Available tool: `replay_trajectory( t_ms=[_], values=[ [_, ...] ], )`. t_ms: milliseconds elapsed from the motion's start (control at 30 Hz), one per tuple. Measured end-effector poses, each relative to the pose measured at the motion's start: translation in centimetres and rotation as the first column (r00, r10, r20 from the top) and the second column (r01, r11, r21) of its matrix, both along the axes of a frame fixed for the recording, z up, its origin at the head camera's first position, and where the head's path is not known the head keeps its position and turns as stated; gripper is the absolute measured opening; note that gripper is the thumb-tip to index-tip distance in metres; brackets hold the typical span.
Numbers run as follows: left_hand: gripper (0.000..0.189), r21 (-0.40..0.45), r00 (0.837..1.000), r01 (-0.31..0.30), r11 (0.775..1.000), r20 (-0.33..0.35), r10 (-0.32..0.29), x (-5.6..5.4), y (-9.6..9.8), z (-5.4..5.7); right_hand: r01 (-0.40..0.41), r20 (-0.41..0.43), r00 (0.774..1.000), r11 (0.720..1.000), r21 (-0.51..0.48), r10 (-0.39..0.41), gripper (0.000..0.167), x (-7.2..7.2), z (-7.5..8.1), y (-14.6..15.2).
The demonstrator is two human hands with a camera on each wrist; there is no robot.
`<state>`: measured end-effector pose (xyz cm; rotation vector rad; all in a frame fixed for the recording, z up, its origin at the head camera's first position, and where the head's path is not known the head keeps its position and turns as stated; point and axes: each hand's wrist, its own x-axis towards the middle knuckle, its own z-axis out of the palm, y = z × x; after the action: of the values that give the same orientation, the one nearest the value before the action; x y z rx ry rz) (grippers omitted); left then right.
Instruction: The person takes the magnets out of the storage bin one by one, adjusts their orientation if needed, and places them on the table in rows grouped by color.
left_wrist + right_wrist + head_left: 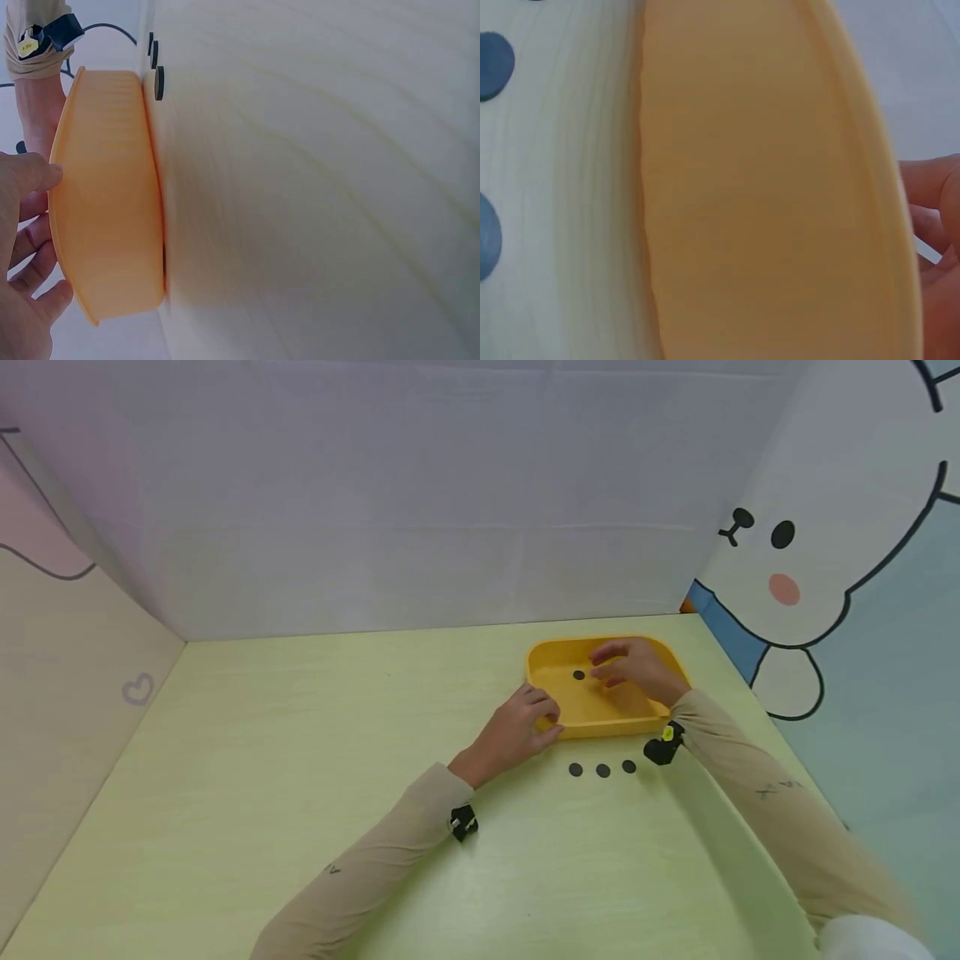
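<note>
1. Surroundings: a pale green table (pixel 300 793) is walled in by white panels, and the panel on the right carries a cartoon animal (pixel 795 552) with a pink cheek.
2. Three dark discs (pixel 602 769) lie in a row on the table just in front of the yellow tray (pixel 585 710), apart from it; a fourth disc (pixel 578 675) sits inside the tray, left of centre.
3. The tray stands at the far right of the table. Its near wall fills both wrist views and hides the tray's floor there.
4. The left hand (pixel 517 731) rests against the tray's near-left corner, fingers curled onto the rim and seemingly gripping it.
5. The right hand (pixel 633 670) hovers over the tray's inside, forearm crossing the near-right corner. Its fingers are loosely bent and point left towards the disc inside; they seem to hold nothing, though the head view is too small to be sure.
</note>
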<state>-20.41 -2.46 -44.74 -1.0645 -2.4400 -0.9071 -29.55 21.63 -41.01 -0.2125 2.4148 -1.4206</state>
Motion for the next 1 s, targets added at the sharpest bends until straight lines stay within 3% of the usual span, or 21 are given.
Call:
replay_trajectory(
  t_ms=[433,733,1000],
  values=[
    [0.011,0.002,1.000,0.006,1.000,-0.012,-0.006,-0.3,0.0,-0.2,0.068,0.033,0.997,0.997,0.043,-0.070,0.035,-0.8,-1.0,-1.2],
    [0.011,-0.004,1.000,0.013,1.000,-0.006,-0.013,-0.3,0.2,-0.2,0.136,-0.013,0.991,0.989,0.056,-0.135,0.028,-1.6,-3.1,-1.6],
    [0.011,-0.005,1.000,0.001,1.000,-0.019,-0.001,-0.3,-0.1,-0.2,0.189,-0.065,0.981,0.976,0.110,-0.183,0.027,-1.6,-3.4,-2.7]
  ],
)
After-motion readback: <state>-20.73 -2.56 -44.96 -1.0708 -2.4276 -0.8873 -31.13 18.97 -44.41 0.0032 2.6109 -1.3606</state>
